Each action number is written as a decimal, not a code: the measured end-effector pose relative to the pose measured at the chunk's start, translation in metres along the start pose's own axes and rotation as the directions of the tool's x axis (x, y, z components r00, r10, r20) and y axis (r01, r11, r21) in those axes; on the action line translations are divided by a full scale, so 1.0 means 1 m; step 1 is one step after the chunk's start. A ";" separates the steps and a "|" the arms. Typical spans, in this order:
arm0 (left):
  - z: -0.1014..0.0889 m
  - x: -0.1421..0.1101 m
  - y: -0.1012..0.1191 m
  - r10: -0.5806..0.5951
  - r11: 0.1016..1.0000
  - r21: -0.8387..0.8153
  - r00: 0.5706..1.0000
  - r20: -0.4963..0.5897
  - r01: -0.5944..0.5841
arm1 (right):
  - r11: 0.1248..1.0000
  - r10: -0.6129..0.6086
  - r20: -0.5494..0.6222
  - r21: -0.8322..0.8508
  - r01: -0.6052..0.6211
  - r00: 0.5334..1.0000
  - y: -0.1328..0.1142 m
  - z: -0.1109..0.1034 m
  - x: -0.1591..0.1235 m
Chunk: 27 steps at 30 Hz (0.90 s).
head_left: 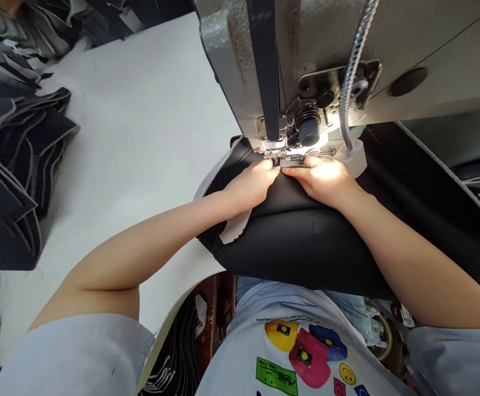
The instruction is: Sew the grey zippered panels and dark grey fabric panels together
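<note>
A large piece of black, leather-like material lies under the needle area of a sewing machine, draping toward my lap. My left hand is closed on this material just left of the presser foot, with the fingertips curled down. Below that wrist a pale textured strip shows, its upper part hidden by my hand. On the other side, my right hand rests on the material with its fingers stretched toward the foot, beside a metal guide. The lamp brightens its back.
Stacks of dark cut pieces lie on the white table at the left. A flexible metal lamp neck hangs close above my right hand. More dark pieces hang below the table's curved edge.
</note>
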State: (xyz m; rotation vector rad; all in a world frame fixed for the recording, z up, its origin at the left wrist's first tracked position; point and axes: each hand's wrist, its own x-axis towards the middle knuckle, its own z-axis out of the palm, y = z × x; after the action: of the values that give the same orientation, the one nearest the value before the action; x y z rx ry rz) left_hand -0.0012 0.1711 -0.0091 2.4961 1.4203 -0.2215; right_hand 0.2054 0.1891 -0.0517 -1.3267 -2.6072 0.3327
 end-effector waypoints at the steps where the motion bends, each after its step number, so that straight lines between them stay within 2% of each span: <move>1: 0.000 -0.001 0.002 -0.010 1.000 0.007 1.000 0.000 0.010 | 1.000 0.002 0.011 0.001 -0.002 1.000 0.000 -0.001 0.000; 7: 0.005 0.001 0.003 -0.031 0.998 0.062 0.999 0.006 0.031 | 1.000 -0.003 0.027 -0.012 0.004 1.000 -0.005 -0.005 -0.001; 10: 0.009 0.007 0.002 -0.040 0.996 0.076 0.998 -0.037 0.043 | 1.000 -0.005 0.040 -0.024 0.006 0.999 -0.008 -0.008 -0.001; 12: 0.009 0.001 0.007 -0.050 0.999 0.013 0.994 -0.095 0.052 | 0.999 -0.001 0.046 -0.033 0.003 0.999 -0.009 -0.010 -0.001; 14: 0.007 -0.022 0.018 -0.037 0.983 -0.184 0.987 -0.154 0.008 | 0.999 0.012 0.045 -0.036 -0.010 0.999 -0.010 -0.010 -0.002; 16: 0.011 -0.065 0.031 0.016 0.867 -0.491 0.990 -0.138 -0.082 | 1.000 0.012 0.036 -0.025 -0.011 0.999 -0.009 -0.010 -0.002; 17: 0.017 -0.092 0.037 0.070 0.757 -0.645 0.995 -0.074 -0.101 | 1.000 0.005 0.032 -0.017 -0.004 0.999 -0.009 -0.009 -0.002; 18: 0.027 -0.118 0.041 0.145 0.643 -0.762 0.989 0.031 -0.071 | 1.000 -0.003 0.031 -0.010 0.003 1.000 -0.008 -0.009 -0.002; 19: 0.041 -0.143 0.042 0.241 0.559 -0.829 0.956 0.165 0.002 | 1.000 -0.006 0.032 -0.007 0.006 0.999 -0.009 -0.009 -0.003; 20: 0.058 -0.164 0.043 0.262 0.545 -0.831 0.918 0.299 0.116 | 1.000 -0.002 0.035 -0.009 0.003 0.999 -0.009 -0.009 -0.003; 21: 0.077 -0.180 0.042 0.186 0.574 -0.787 0.899 0.397 0.228 | 1.000 0.009 0.038 -0.015 -0.008 0.999 -0.010 -0.009 -0.004; 22: 0.096 -0.191 0.041 0.027 0.594 -0.733 0.903 0.429 0.331 | 0.999 0.024 0.039 -0.023 -0.023 0.999 -0.011 -0.010 -0.005; 24: 0.128 -0.197 0.045 -0.264 0.557 -0.691 0.887 0.379 0.461 | 0.998 0.045 0.027 -0.037 -0.044 0.999 -0.014 -0.012 -0.007; 26: 0.141 -0.197 0.058 -0.401 0.478 -0.739 0.867 0.297 0.474 | 0.998 0.048 0.003 -0.042 -0.048 0.999 -0.016 -0.013 -0.010; 27: 0.137 -0.198 0.065 -0.423 0.452 -0.766 0.866 0.267 0.457 | 0.998 0.046 -0.011 -0.041 -0.046 0.999 -0.018 -0.013 -0.011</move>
State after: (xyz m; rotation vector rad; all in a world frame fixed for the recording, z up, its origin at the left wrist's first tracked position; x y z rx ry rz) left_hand -0.0468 -0.0645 -0.0791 1.3225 1.6278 0.2617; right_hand 0.2021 0.1713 -0.0348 -1.4001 -2.5918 0.2798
